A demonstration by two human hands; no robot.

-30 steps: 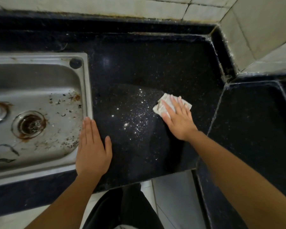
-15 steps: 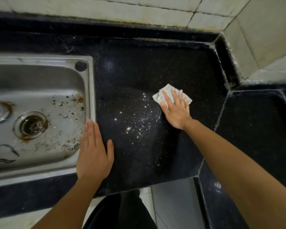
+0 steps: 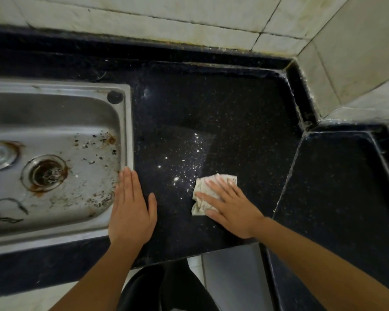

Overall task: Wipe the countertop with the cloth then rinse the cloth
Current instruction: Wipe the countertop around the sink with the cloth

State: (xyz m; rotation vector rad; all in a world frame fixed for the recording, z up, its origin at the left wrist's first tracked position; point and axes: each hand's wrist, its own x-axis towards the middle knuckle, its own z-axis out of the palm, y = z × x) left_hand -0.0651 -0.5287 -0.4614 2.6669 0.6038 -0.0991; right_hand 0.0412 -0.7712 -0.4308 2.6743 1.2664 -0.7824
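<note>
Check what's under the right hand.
The right hand presses a crumpled cloth onto the black countertop. The cloth's left edge and far corner show; its middle, and the countertop beneath, are covered.

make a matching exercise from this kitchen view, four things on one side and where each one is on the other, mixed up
Things
1. cloth
2. left hand
3. drain
4. wall tiles

Places
A. in the floor of the sink
B. flat on the countertop, fingertips at the sink's right rim
C. under the fingers of the right hand
D. along the back, behind the countertop

Pairs: 1-C, 2-B, 3-A, 4-D
</note>
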